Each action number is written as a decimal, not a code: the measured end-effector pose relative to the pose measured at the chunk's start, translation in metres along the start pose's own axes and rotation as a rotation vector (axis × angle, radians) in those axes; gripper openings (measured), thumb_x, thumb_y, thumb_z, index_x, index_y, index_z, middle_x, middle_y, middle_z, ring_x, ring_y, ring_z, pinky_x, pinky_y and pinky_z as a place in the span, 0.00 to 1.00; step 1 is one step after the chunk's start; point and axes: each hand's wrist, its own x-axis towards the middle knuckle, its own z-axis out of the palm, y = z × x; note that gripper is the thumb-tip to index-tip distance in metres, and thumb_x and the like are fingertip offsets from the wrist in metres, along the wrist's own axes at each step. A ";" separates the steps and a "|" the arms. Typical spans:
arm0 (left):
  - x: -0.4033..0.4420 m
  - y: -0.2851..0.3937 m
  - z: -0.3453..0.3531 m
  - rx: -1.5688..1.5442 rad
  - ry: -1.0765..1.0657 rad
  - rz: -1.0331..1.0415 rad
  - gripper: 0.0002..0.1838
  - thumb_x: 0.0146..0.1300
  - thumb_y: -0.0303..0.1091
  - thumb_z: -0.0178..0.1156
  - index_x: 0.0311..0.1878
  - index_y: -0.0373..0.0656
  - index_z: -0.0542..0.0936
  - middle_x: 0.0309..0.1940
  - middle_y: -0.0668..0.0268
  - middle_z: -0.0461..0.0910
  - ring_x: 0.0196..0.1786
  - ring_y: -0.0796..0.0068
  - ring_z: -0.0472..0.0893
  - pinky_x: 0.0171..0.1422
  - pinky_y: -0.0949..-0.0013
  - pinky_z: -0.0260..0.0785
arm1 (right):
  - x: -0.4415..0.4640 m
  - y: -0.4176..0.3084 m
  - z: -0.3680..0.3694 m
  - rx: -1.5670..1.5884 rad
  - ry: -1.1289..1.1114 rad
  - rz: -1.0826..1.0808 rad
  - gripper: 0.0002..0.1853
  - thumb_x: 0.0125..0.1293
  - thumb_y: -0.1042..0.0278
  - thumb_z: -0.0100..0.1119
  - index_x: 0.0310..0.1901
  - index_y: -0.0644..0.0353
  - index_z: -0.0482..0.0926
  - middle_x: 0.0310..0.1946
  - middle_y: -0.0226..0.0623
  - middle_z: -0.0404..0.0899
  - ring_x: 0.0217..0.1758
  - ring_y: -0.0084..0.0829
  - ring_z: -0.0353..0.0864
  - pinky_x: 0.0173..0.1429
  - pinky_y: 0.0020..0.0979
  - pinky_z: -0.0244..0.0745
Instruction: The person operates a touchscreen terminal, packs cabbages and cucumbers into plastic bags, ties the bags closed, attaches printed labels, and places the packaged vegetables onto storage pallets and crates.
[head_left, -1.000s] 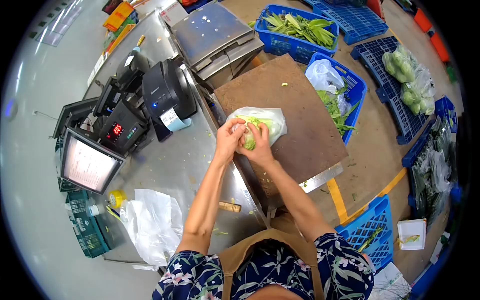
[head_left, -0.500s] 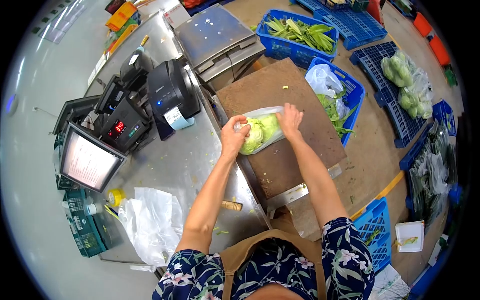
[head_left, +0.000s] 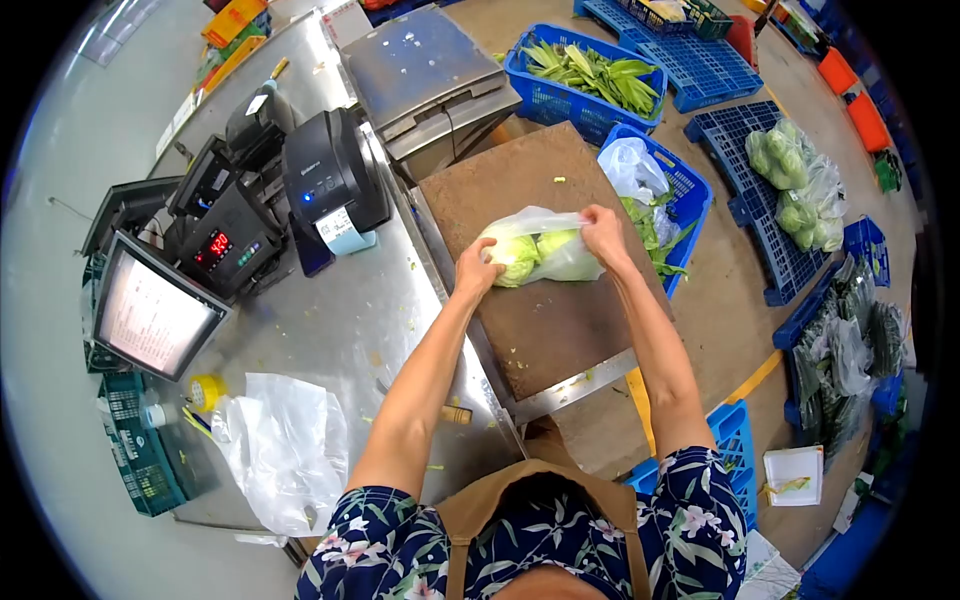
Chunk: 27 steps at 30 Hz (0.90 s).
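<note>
A clear plastic bag (head_left: pixel 572 262) with pale green cabbage heads (head_left: pixel 516 258) in it lies on a brown, worn platform (head_left: pixel 560 335). My left hand (head_left: pixel 477 266) grips the left end of the bag, with its thumb and fingers against a cabbage. At the other end, my right hand (head_left: pixel 604 236) pinches the bag's gathered plastic, drawing its upper edge taut between the hands. The fingertips of the right hand are partly hidden by the hand itself.
A black label printer (head_left: pixel 335 170), a red-digit display (head_left: pixel 215 248) and a screen (head_left: pixel 160 305) stand on the metal counter to the left. Plastic bags (head_left: pixel 285 450) and a wooden-handled tool (head_left: pixel 456 414) lie nearer. Blue crates (head_left: pixel 545 100) of greens stand beyond the platform.
My right hand has moved right and pulled the bag's plastic out straighter. My left hand stays at the cabbage end. The red digits on the display have changed.
</note>
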 end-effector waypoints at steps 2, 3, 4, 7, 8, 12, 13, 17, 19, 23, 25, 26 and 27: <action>0.008 -0.001 0.018 -0.091 -0.045 -0.067 0.28 0.42 0.24 0.71 0.52 0.46 0.79 0.34 0.65 0.79 0.39 0.76 0.78 0.44 0.69 0.72 | -0.011 -0.018 -0.013 -0.490 0.169 -0.237 0.07 0.51 0.81 0.51 0.32 0.64 0.77 0.30 0.54 0.79 0.40 0.55 0.77 0.48 0.47 0.72; 0.007 0.004 0.025 -0.031 -0.044 -0.074 0.27 0.42 0.25 0.71 0.51 0.46 0.79 0.34 0.64 0.79 0.39 0.75 0.78 0.44 0.69 0.72 | -0.021 -0.038 -0.018 -0.395 0.085 -0.417 0.09 0.51 0.80 0.52 0.34 0.64 0.78 0.32 0.52 0.78 0.42 0.53 0.77 0.48 0.45 0.73; 0.005 0.014 0.030 0.029 -0.045 -0.081 0.27 0.42 0.26 0.71 0.51 0.46 0.79 0.33 0.64 0.79 0.39 0.75 0.79 0.44 0.69 0.72 | -0.029 -0.056 -0.021 -0.296 -0.003 -0.594 0.10 0.50 0.80 0.52 0.36 0.64 0.79 0.33 0.51 0.78 0.43 0.52 0.77 0.49 0.44 0.73; 0.005 0.020 0.041 0.071 -0.005 -0.059 0.25 0.40 0.26 0.71 0.46 0.44 0.78 0.37 0.54 0.80 0.44 0.59 0.80 0.51 0.62 0.73 | -0.044 -0.082 0.011 -0.305 -0.768 -0.315 0.12 0.49 0.79 0.55 0.37 0.64 0.79 0.36 0.51 0.79 0.47 0.49 0.77 0.50 0.42 0.74; 0.005 0.021 0.040 0.097 0.011 -0.031 0.26 0.39 0.26 0.72 0.47 0.44 0.78 0.38 0.54 0.79 0.45 0.58 0.79 0.52 0.61 0.72 | -0.040 -0.056 0.029 -0.460 -0.695 -0.419 0.11 0.50 0.76 0.55 0.37 0.66 0.79 0.37 0.52 0.79 0.46 0.49 0.79 0.51 0.42 0.74; 0.002 0.018 0.033 0.227 0.055 0.146 0.28 0.37 0.30 0.75 0.47 0.45 0.79 0.34 0.55 0.80 0.39 0.58 0.80 0.49 0.59 0.73 | 0.000 0.031 0.082 -0.711 -0.583 -0.546 0.14 0.53 0.70 0.57 0.40 0.69 0.78 0.40 0.54 0.81 0.45 0.48 0.82 0.52 0.43 0.76; 0.002 0.014 0.035 0.241 0.078 0.170 0.28 0.37 0.30 0.75 0.48 0.45 0.79 0.35 0.54 0.80 0.40 0.57 0.80 0.50 0.58 0.73 | 0.003 0.032 0.082 -0.684 -0.618 -0.499 0.15 0.53 0.69 0.57 0.40 0.69 0.77 0.40 0.54 0.81 0.45 0.48 0.82 0.52 0.43 0.76; 0.009 0.005 0.041 0.236 0.104 0.213 0.30 0.37 0.30 0.76 0.49 0.46 0.77 0.38 0.52 0.79 0.44 0.51 0.79 0.54 0.57 0.71 | 0.009 0.023 0.054 -0.675 -0.802 -0.407 0.16 0.54 0.69 0.53 0.43 0.67 0.75 0.37 0.57 0.80 0.44 0.52 0.81 0.48 0.46 0.75; 0.016 0.008 0.042 0.157 0.066 0.148 0.29 0.39 0.29 0.74 0.49 0.45 0.75 0.42 0.49 0.78 0.49 0.48 0.77 0.56 0.55 0.69 | 0.011 0.040 0.046 -0.644 -0.853 -0.516 0.15 0.51 0.70 0.54 0.42 0.66 0.76 0.33 0.56 0.79 0.40 0.54 0.79 0.46 0.46 0.75; 0.020 0.024 0.050 0.173 0.092 0.166 0.27 0.42 0.32 0.74 0.47 0.43 0.75 0.42 0.47 0.80 0.48 0.47 0.78 0.53 0.53 0.71 | -0.041 0.041 0.011 -0.721 -0.768 -0.758 0.15 0.49 0.70 0.57 0.42 0.61 0.78 0.37 0.48 0.75 0.43 0.49 0.74 0.50 0.43 0.71; 0.010 0.047 0.052 0.199 0.034 0.091 0.26 0.42 0.32 0.75 0.46 0.42 0.75 0.43 0.47 0.80 0.48 0.46 0.79 0.51 0.52 0.71 | -0.058 0.037 0.003 -0.784 -0.648 -0.880 0.15 0.49 0.68 0.60 0.41 0.59 0.79 0.40 0.43 0.72 0.47 0.46 0.71 0.55 0.43 0.67; 0.007 0.053 0.058 0.195 0.042 0.086 0.27 0.42 0.32 0.75 0.47 0.42 0.75 0.43 0.47 0.80 0.47 0.47 0.79 0.50 0.53 0.72 | -0.065 0.032 0.000 -0.828 -0.619 -0.901 0.14 0.50 0.66 0.61 0.40 0.58 0.80 0.41 0.41 0.71 0.50 0.44 0.69 0.59 0.43 0.65; 0.005 0.057 0.067 0.193 0.049 0.083 0.27 0.42 0.32 0.75 0.48 0.41 0.75 0.44 0.48 0.80 0.47 0.49 0.80 0.49 0.53 0.72 | -0.071 0.028 -0.005 -0.871 -0.587 -0.919 0.14 0.50 0.63 0.63 0.40 0.57 0.80 0.42 0.39 0.70 0.52 0.43 0.68 0.62 0.43 0.62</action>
